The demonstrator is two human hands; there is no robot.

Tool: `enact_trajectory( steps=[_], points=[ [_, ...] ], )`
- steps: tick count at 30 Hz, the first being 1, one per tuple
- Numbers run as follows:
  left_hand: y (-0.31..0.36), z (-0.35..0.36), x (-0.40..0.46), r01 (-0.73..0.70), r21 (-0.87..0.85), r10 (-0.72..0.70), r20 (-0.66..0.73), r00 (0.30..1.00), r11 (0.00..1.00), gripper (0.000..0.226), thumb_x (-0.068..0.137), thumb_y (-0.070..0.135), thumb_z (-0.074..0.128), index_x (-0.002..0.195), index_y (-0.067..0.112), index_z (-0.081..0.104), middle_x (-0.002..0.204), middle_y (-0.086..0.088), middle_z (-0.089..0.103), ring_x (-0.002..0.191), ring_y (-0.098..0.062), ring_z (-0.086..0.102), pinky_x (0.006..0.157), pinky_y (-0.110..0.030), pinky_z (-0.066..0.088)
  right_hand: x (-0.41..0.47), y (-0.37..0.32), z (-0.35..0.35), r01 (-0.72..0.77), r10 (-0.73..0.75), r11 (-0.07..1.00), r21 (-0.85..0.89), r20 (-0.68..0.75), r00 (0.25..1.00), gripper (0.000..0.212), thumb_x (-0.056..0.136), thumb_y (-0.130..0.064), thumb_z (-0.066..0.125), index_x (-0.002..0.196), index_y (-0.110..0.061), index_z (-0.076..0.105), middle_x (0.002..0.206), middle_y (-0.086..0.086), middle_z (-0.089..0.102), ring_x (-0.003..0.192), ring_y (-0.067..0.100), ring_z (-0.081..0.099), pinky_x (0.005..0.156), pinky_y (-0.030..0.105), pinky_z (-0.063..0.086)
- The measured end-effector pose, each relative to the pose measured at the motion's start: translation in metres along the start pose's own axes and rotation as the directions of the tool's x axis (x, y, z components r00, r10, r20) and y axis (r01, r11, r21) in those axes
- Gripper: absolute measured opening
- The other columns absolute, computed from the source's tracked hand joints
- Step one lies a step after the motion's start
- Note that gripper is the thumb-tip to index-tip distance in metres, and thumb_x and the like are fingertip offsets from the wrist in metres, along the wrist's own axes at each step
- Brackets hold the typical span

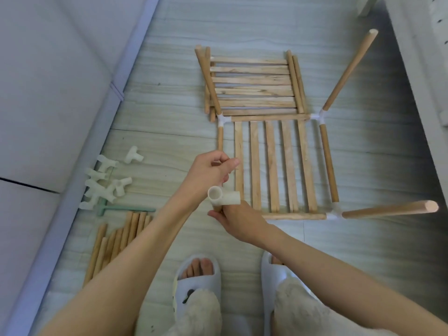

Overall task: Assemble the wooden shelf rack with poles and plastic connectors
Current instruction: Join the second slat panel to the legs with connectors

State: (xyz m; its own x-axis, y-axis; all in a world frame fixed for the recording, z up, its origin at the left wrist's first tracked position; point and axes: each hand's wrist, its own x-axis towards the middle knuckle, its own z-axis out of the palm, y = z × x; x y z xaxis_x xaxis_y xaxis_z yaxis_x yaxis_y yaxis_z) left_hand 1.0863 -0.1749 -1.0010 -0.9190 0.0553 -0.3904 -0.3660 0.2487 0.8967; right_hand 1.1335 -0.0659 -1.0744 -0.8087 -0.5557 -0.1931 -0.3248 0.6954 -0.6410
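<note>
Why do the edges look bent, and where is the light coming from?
Head view: wide-angle lens bows the sofa edge and floor lines; soft daylight brightens the floor lower right, darker at upper right; the hands look slightly soft, no harsh glare.

home floor (pixel 184 76), sofa (pixel 60 93), slippers (pixel 198 282)

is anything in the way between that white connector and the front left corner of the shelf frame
Nothing visible. The connector, held by the right hand, is right at the open corner of the shelf frame; the left hand grips the side pole just above.

Connector pile (pixel 104 180) and poles (pixel 116 241) crowd left.
</note>
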Motion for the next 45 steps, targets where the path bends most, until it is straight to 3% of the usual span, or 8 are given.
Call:
enact_trajectory(
  steps=[10, 16, 21, 25, 28, 32, 37, 45],
  points=[
    [-0.002, -0.004, -0.013, 0.006, -0.088, -0.007, -0.018, 1.000, 0.996, 0.034, 0.088, 0.022, 0.063, 0.058, 0.013, 0.050, 0.047, 0.008, 0.042, 0.046, -0.007, 0.038, 0.055, -0.023, 0.035, -0.004, 0.002, 0.000, -0.101, 0.093, 0.984, 0.147, 0.060, 0.994, 0.023, 0.094, -0.029, 0.055, 0.078, -0.016, 0.043, 0.071, -0.005, 0.047, 0.069, 0.016, 0.047, 0.063, 0.026, 0.035],
    [-0.006, -0.016, -0.010, 0.037, -0.113, -0.024, 0.119, 0.993, 0.993, 0.032, 0.091, 0.023, 0.058, 0.060, 0.015, 0.057, 0.053, 0.001, 0.045, 0.051, -0.011, 0.041, 0.057, -0.021, 0.037, -0.010, 0.021, -0.010, -0.165, 0.154, 0.985, 0.039, 0.209, 0.966, 0.040, 0.094, -0.034, 0.052, 0.130, -0.017, 0.048, 0.120, 0.003, 0.059, 0.103, 0.020, 0.057, 0.086, 0.031, 0.045],
    [-0.004, -0.028, 0.015, 0.036, -0.080, -0.018, 0.214, 0.977, 0.996, 0.022, 0.094, 0.023, 0.052, 0.079, 0.016, 0.067, 0.063, 0.002, 0.056, 0.057, -0.012, 0.051, 0.051, -0.018, 0.042, -0.002, 0.055, -0.036, -0.229, 0.236, 0.972, -0.060, 0.182, 0.954, 0.043, 0.097, -0.030, 0.046, 0.138, -0.016, 0.042, 0.131, 0.006, 0.055, 0.116, 0.020, 0.054, 0.094, 0.031, 0.041],
    [-0.013, -0.024, 0.052, 0.032, 0.208, -0.058, 0.117, 0.991, 0.978, 0.018, 0.097, 0.023, 0.047, 0.097, 0.022, 0.065, 0.088, 0.006, 0.064, 0.078, -0.007, 0.057, 0.069, -0.020, 0.047, 0.022, 0.088, -0.064, -0.307, 0.318, 0.947, -0.090, 0.154, 0.935, 0.044, 0.099, -0.029, 0.044, 0.140, -0.014, 0.039, 0.134, 0.008, 0.054, 0.118, 0.023, 0.053, 0.094, 0.032, 0.041],
    [-0.037, -0.018, 0.082, -0.071, 0.553, -0.023, 0.160, 0.987, 0.830, 0.032, 0.098, 0.022, 0.045, 0.128, 0.016, 0.053, 0.126, -0.003, 0.055, 0.113, -0.016, 0.052, 0.093, -0.024, 0.038, 0.048, 0.116, -0.082, -0.353, 0.368, 0.926, -0.135, 0.105, 0.924, 0.046, 0.099, -0.030, 0.042, 0.142, -0.013, 0.036, 0.134, 0.011, 0.052, 0.116, 0.026, 0.053, 0.092, 0.033, 0.042],
    [-0.072, -0.008, 0.118, -0.158, 0.745, -0.063, 0.259, 0.964, 0.648, 0.052, 0.099, 0.024, 0.041, 0.148, 0.017, 0.023, 0.155, -0.010, 0.018, 0.143, -0.024, 0.015, 0.114, -0.031, 0.015, 0.090, 0.151, -0.103, -0.398, 0.414, 0.896, -0.195, 0.050, 0.909, 0.048, 0.100, -0.030, 0.039, 0.144, -0.012, 0.031, 0.138, 0.013, 0.046, 0.120, 0.029, 0.049, 0.094, 0.036, 0.041],
    [-0.101, -0.001, 0.164, -0.260, 0.884, -0.104, 0.322, 0.941, 0.389, 0.061, 0.100, 0.035, 0.034, 0.150, 0.022, 0.001, 0.158, -0.009, -0.011, 0.145, -0.026, -0.012, 0.118, -0.043, 0.005, 0.149, 0.183, -0.122, -0.426, 0.438, 0.855, -0.296, -0.027, 0.898, 0.048, 0.100, -0.028, 0.038, 0.142, -0.006, 0.031, 0.135, 0.021, 0.045, 0.126, 0.035, 0.039, 0.096, 0.038, 0.037],
    [-0.140, 0.013, 0.196, -0.335, 0.935, -0.032, 0.340, 0.940, 0.115, 0.069, 0.097, 0.054, 0.021, 0.150, 0.020, -0.008, 0.149, -0.009, -0.033, 0.141, -0.026, -0.025, 0.115, -0.044, -0.009, 0.229, 0.214, -0.125, -0.351, 0.363, 0.836, -0.422, -0.054, 0.930, 0.051, 0.099, -0.026, 0.039, 0.143, -0.006, 0.027, 0.146, 0.017, 0.031, 0.135, 0.034, 0.027, 0.107, 0.044, 0.031]
  ],
)
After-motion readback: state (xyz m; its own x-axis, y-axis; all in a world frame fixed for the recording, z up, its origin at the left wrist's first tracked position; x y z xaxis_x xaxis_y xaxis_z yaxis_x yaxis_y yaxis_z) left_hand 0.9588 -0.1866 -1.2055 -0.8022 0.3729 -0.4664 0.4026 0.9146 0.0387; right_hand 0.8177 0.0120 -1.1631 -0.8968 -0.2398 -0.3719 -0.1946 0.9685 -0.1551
